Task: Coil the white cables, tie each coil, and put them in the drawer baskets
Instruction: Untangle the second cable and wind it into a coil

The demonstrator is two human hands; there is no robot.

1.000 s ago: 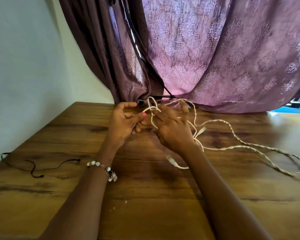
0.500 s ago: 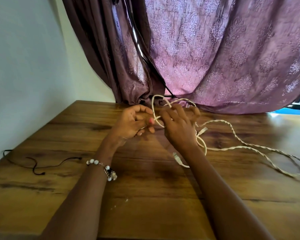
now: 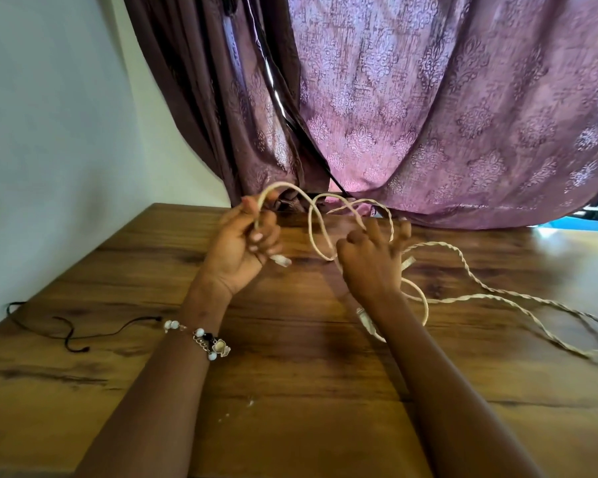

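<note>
White cables (image 3: 463, 267), twisted together, trail across the wooden table (image 3: 290, 391) toward the right edge. My left hand (image 3: 242, 246) grips one cable end, with its plug sticking out below the fist and a loop arching up toward the curtain. My right hand (image 3: 373, 263) sits just to the right with loops of cable running over and between its spread fingers. Another plug end lies under my right wrist. No drawer or basket is in view.
A purple patterned curtain (image 3: 428, 115) hangs down to the table's back edge. A thin black cord (image 3: 69, 332) lies at the table's left side by the pale wall (image 3: 49, 150).
My hands have pulled apart: the left moved left with the cable end in its fist, drawing out a wider loop. The right hand's fingers spread.
</note>
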